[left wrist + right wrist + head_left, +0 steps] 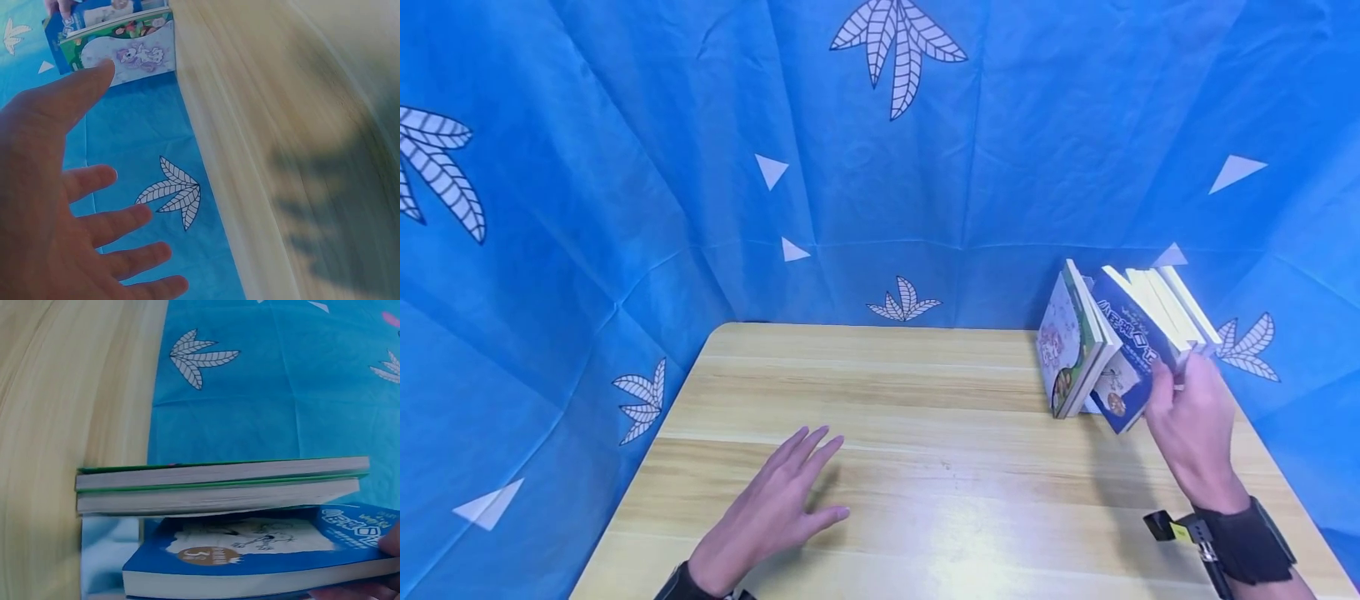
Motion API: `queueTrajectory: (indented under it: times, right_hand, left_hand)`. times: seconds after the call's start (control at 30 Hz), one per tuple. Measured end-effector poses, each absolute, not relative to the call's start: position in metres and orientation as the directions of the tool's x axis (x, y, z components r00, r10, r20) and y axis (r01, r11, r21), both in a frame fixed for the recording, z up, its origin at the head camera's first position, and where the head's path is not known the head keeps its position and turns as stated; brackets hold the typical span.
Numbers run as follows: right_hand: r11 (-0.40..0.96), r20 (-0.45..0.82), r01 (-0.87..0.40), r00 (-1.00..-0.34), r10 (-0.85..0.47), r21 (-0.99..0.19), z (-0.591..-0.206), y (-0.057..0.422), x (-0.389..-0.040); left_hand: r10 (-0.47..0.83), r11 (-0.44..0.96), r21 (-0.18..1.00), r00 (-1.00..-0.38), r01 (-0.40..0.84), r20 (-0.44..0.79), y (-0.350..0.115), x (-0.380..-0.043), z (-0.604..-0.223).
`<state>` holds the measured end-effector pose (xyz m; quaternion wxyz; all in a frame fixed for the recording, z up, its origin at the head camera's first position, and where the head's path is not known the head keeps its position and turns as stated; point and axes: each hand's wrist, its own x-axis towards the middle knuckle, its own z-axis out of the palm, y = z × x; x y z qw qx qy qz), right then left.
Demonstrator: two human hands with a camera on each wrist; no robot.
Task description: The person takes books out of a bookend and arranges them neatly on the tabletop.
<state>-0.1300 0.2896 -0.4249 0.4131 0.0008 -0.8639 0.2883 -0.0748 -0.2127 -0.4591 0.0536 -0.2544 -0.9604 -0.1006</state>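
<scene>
Right hand (1198, 425): pinches the blue book (1129, 342), thumb on cover.
Blue book: tilted, near edge in grip.
Pale-edged books (1171, 307): just right of it.
Other pair (1063, 340): just left.
Left hand (778, 500): fingers spread, empty, over the table (925, 458).

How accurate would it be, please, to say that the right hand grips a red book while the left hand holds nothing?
Only the colour is wrong: the book that the right hand grips is blue, as the right wrist view shows. The left hand does hold nothing.
</scene>
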Motion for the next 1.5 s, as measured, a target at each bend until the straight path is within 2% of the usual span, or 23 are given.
queueTrajectory:
  times: [0.17, 0.37, 0.5, 0.63, 0.8, 0.87, 1.03, 1.07, 1.17, 1.3, 1.5]
  right_hand:
    - [0.780, 0.584, -0.112, -0.729, 0.356, -0.615, -0.413, 0.289, -0.122]
    - [0.757, 0.577, -0.110, -0.720, 0.387, -0.644, -0.399, 0.290, -0.113]
    - [0.776, 0.645, -0.153, -0.665, 0.378, -0.612, -0.390, 0.288, -0.103]
    - [0.815, 0.745, -0.208, -0.569, 0.349, -0.541, -0.381, 0.287, -0.093]
    - [0.819, 0.794, -0.248, -0.496, 0.351, -0.517, -0.370, 0.285, -0.083]
    - [0.803, 0.782, -0.265, -0.518, 0.348, -0.533, -0.365, 0.285, -0.078]
    - [0.724, 0.637, -0.231, -0.684, 0.355, -0.650, -0.353, 0.286, -0.065]
    - [0.713, 0.616, -0.217, -0.700, 0.363, -0.667, -0.352, 0.285, -0.063]
    - [0.727, 0.669, -0.258, -0.653, 0.354, -0.637, -0.354, 0.279, -0.059]
    - [0.727, 0.760, -0.373, -0.573, 0.308, -0.576, -0.359, 0.265, -0.057]
    - [0.580, 0.706, -0.480, -0.662, 0.253, -0.658, -0.363, 0.241, -0.054]
  left_hand:
    - [0.472, 0.852, 0.167, -0.866, 0.496, 0.166, -0.214, -0.075, -0.459]
    - [0.470, 0.850, 0.185, -0.868, 0.493, 0.159, -0.214, -0.074, -0.458]
    - [0.466, 0.848, 0.206, -0.872, 0.488, 0.147, -0.213, -0.073, -0.456]
    - [0.462, 0.847, 0.223, -0.876, 0.483, 0.140, -0.212, -0.074, -0.455]
    - [0.458, 0.845, 0.237, -0.878, 0.479, 0.141, -0.212, -0.073, -0.454]
    - [0.453, 0.844, 0.250, -0.881, 0.474, 0.138, -0.211, -0.073, -0.453]
    - [0.434, 0.837, 0.306, -0.891, 0.454, 0.133, -0.209, -0.073, -0.452]
    - [0.431, 0.833, 0.322, -0.893, 0.450, 0.133, -0.208, -0.072, -0.452]
    - [0.422, 0.816, 0.381, -0.898, 0.435, 0.123, -0.206, -0.072, -0.452]
    - [0.401, 0.797, 0.452, -0.911, 0.400, 0.099, -0.202, -0.071, -0.451]
    - [0.355, 0.784, 0.524, -0.933, 0.333, 0.061, -0.201, -0.070, -0.449]
